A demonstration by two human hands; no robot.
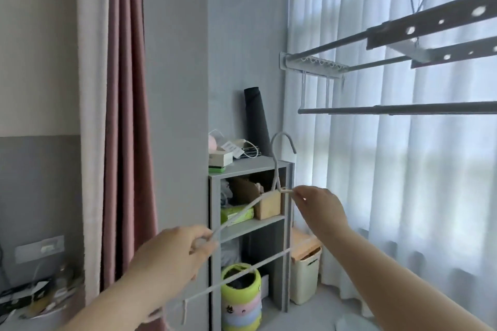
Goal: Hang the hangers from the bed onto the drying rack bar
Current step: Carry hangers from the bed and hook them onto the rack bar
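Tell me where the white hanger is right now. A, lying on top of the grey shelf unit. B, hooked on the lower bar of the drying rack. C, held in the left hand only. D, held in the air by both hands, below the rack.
D: the left hand grips one arm of the white hanger and the right hand pinches it near the neck, its hook free in the air below the lower rack bar.

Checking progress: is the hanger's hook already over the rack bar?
No, the hanger is held in the air by both hands, below the drying rack bar.
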